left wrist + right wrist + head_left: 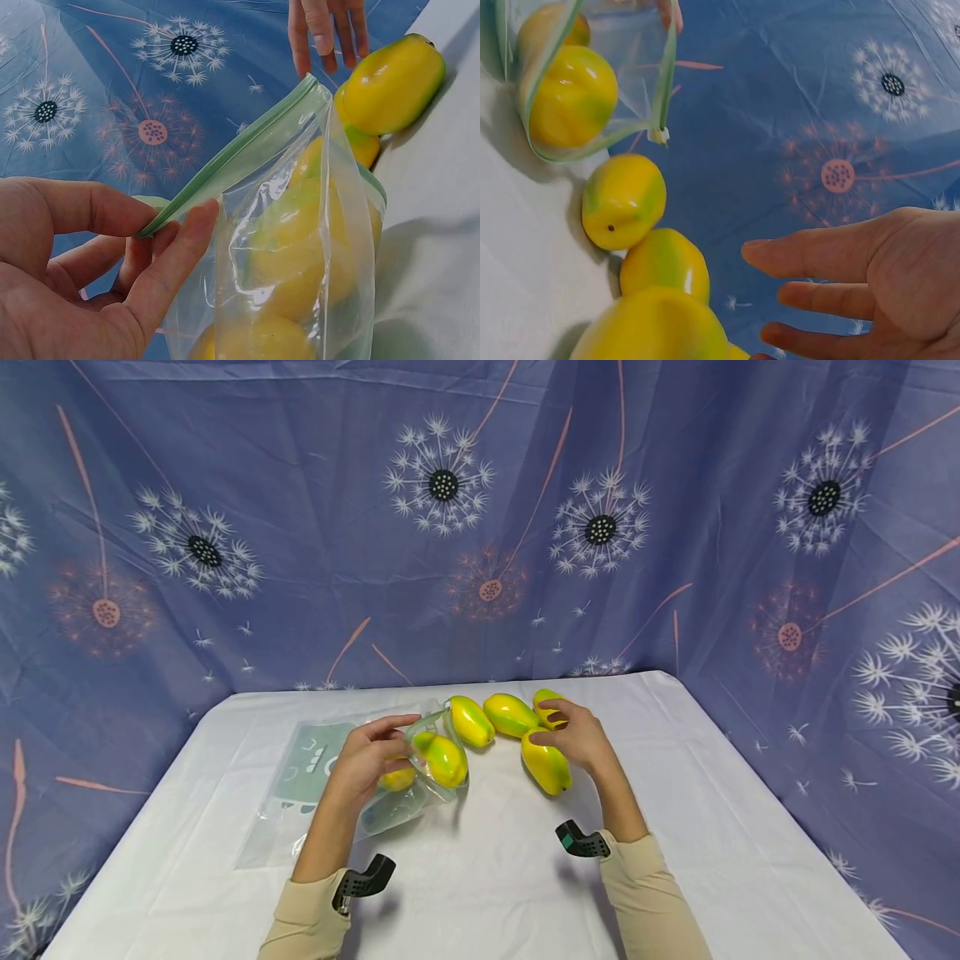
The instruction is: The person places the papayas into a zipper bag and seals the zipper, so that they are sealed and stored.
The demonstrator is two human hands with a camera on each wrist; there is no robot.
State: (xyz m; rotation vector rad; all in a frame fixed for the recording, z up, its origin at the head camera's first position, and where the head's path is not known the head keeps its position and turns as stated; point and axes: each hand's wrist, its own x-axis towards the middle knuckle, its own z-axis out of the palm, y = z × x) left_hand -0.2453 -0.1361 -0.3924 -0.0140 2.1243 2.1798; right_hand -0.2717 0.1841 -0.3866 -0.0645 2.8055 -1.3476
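Left hand (367, 758) pinches the limp bag (274, 225) by its rim (232, 159); fruit inside (447, 763), count unclear; right hand (579, 737), loosely spread, holds nothing near loose fruit (547, 766) on the table (495, 868); probably light, slick, best gripped mid-body.

Both forearms (624, 806) stretch toward the far edge of the worktop (480, 877). The left hand (365, 758) pinches between thumb and fingers; the right hand (581, 735) (fingers loosely parted) hovers nearer the far right corner.
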